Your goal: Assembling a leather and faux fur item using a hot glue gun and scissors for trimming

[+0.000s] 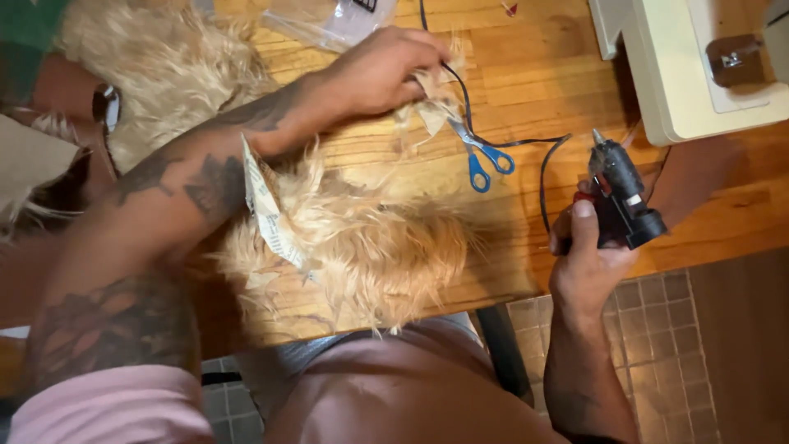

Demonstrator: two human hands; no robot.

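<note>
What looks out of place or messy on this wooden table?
Nothing looks damaged. The black cord runs under the blue-handled scissors, close to the blades. The long fur piece overhangs the table edge. The right hand holds the glue gun; the left hand pinches a fur scrap.

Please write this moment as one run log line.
left hand: pinching fur piece | right hand: holding glue gun | scissors: on table

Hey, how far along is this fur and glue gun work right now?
Cut scraps lie beside the blue-handled scissors, so some trimming looks done. In hand: the left hand pinches a small fur piece on the wooden table, and the right hand grips the black glue gun. The big fur piece lies unheld.
</note>
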